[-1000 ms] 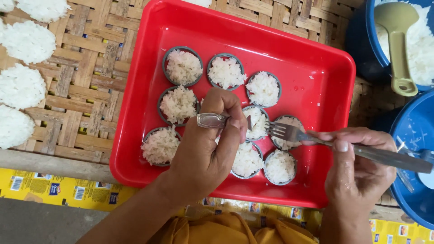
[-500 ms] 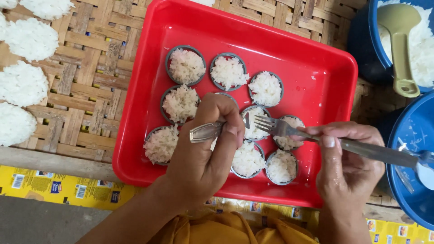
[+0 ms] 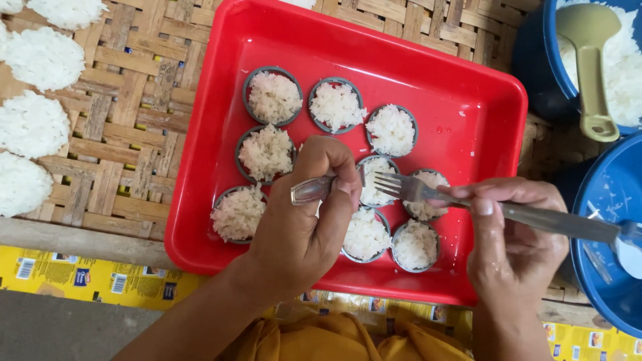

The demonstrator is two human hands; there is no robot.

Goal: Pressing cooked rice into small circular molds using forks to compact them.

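Near the middle of the frame the left hand [image 3: 304,220] is closed around a small metal ring mould [image 3: 313,190], pinched between thumb and curled fingers and held on edge over the red tray [image 3: 468,100]. Just to its right, the right hand [image 3: 518,230] grips the handle of a metal fork [image 3: 428,192], whose tines point left toward the ring mould and lie above the rice-filled moulds without clearly touching the held one. The fork's handle runs rightward past the hand to the right edge of the frame.

Under and around both hands, the tray holds round metal moulds packed with white rice: three in an upper row [image 3: 336,105], two more at the left [image 3: 265,153], and several in the lower middle [image 3: 414,246], partly hidden by the fingers. The tray sits on a woven bamboo mat [image 3: 127,127] that covers the bench.

In the upper left and along the left edge, flat round rice cakes [image 3: 32,125] lie on the mat, well apart from the tray. In the upper right, a blue bowl [image 3: 548,40] holds loose white rice with an olive-green scoop [image 3: 592,60] resting in it. A second blue bowl [image 3: 602,267] stands at the lower right, just beside the right hand. Yellow printed packaging [image 3: 87,281] lines the bench's front edge along the bottom.
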